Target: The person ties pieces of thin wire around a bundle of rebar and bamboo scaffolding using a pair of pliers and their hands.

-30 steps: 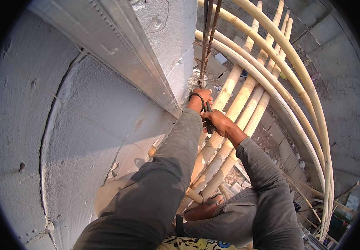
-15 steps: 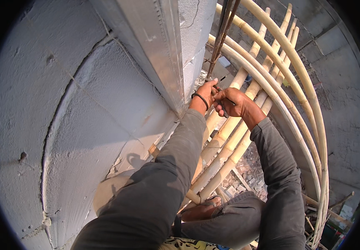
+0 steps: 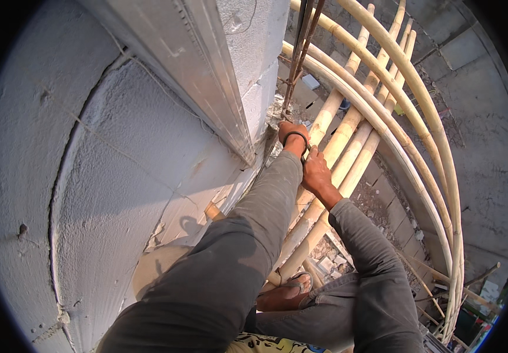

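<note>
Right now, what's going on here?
A person is working bare-handed beside a grey wall. Their left hand is near the foot of upright rusty rods; what it holds, if anything, is hidden. The right hand, beside the left wrist, is closed on a dark object, mostly hidden. Bamboo poles run past the hands.

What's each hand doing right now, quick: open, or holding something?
Left hand: near the metal rods' lower end; fingers mostly hidden, can't tell.
Right hand: close to the left wrist; grip unclear, can't tell.
</note>
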Action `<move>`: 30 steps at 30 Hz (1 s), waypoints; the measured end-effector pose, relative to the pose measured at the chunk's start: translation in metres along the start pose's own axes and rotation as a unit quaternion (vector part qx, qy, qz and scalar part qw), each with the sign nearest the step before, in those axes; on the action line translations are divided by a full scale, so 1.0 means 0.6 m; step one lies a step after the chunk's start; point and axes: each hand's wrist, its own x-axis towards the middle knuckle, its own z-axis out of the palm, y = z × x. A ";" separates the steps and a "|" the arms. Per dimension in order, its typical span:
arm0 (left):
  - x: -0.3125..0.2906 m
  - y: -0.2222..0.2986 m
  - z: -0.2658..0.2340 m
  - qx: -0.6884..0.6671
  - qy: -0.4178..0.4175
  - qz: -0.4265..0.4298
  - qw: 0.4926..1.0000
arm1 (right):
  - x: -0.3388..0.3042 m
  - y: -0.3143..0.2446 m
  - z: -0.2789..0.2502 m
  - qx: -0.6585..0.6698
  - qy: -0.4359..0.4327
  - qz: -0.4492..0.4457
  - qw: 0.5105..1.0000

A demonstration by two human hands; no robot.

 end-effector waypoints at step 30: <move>0.009 -0.008 -0.006 -0.271 -0.143 -0.056 0.950 | 0.006 -0.020 -0.102 0.004 -0.015 -0.089 0.996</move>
